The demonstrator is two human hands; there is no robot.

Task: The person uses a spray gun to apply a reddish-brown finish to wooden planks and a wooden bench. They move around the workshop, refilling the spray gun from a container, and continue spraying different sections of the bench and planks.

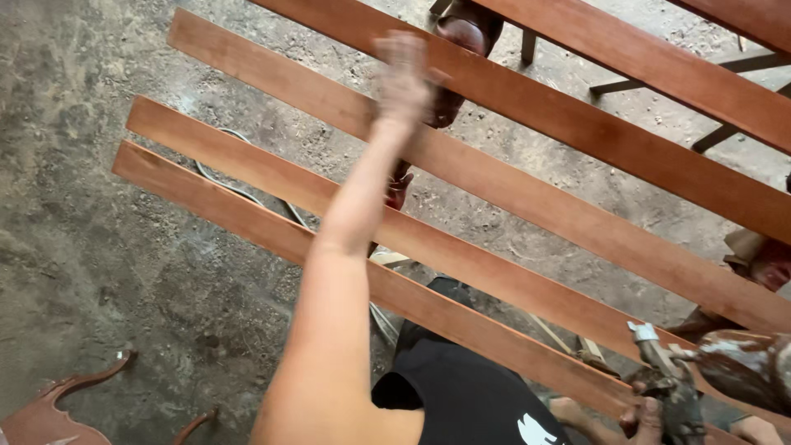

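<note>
We reach our left hand [402, 78] far out over the reddish-brown wooden planks [494, 177], which lie side by side across metal stands above the concrete floor [99, 247]. The hand is blurred, so we cannot tell how its fingers are set, though it lies against a far plank. Near right, our right hand [647, 416] has its fingers wrapped around a paint-crusted spray gun [671, 383], just beside the nearest plank's edge. A carved wooden chair piece [58, 408] sits near left on the floor.
</note>
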